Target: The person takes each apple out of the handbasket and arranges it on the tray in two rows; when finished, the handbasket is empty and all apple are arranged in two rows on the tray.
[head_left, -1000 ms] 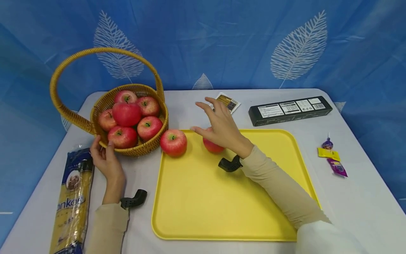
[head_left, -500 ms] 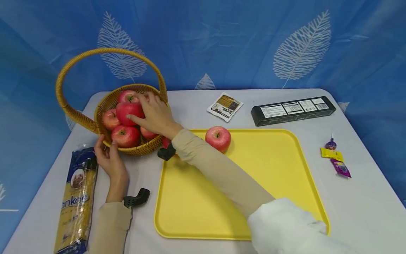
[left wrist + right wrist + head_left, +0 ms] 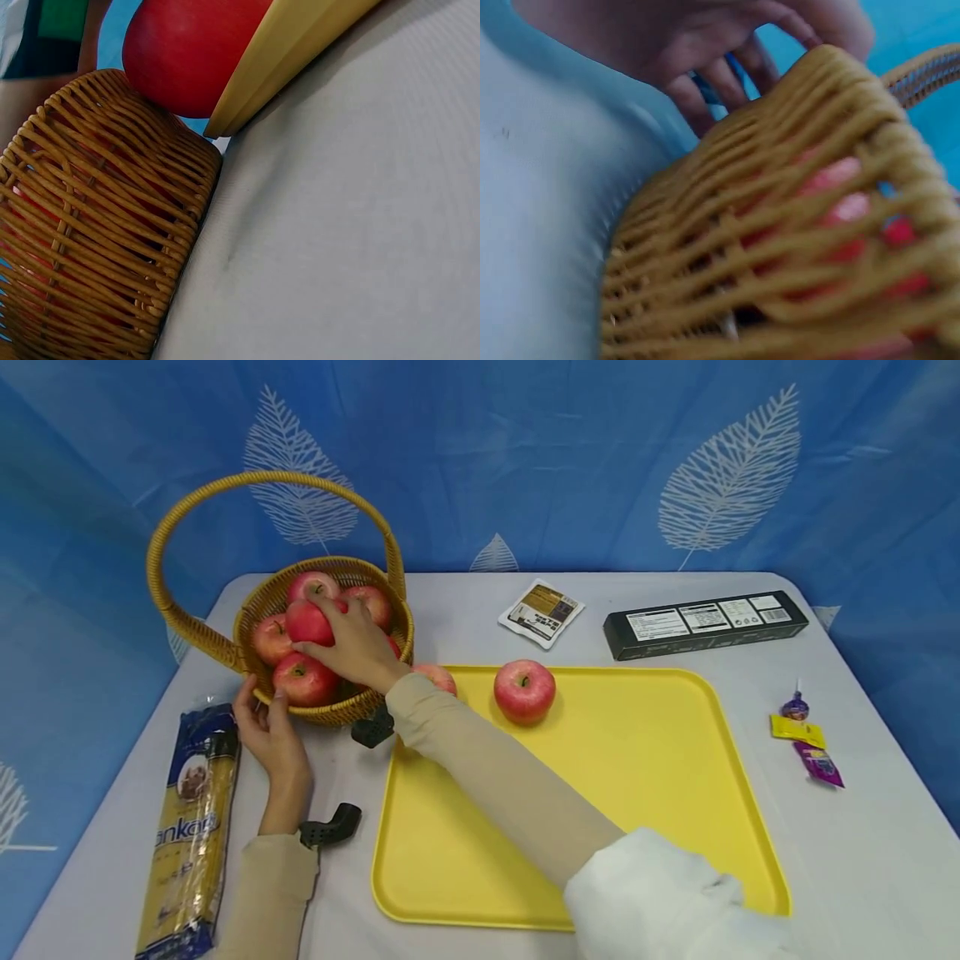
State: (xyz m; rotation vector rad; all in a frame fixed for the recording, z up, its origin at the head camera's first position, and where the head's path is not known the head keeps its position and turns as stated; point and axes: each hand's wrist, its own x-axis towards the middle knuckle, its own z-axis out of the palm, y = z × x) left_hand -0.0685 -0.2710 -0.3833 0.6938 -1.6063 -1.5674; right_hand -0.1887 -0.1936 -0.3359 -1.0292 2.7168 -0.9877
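A wicker basket [image 3: 337,713] with a tall arched handle stands at the back left, heaped with red apples. My left hand [image 3: 276,745] holds its near left rim, thumb on top. In the right wrist view the fingers of that left hand [image 3: 727,64] bend against the woven side. Reaching over the basket, my right hand [image 3: 356,642] grips the topmost apple [image 3: 307,623], thumb on its near side. On the yellow tray [image 3: 585,827] lies one apple [image 3: 525,692]; a second apple [image 3: 437,677], partly behind my right wrist, sits at the tray's back left corner.
A pack of spaghetti [image 3: 187,835] lies left of my left forearm. Behind the tray are a small white-and-brown packet [image 3: 542,613] and a long black box [image 3: 705,625]. A lollipop [image 3: 795,706] and wrapped candies [image 3: 798,731] lie on the right.
My right hand has moved left from above the tray to the basket and taken hold of the top apple. My left hand stays at the rim. The head view has shifted slightly.
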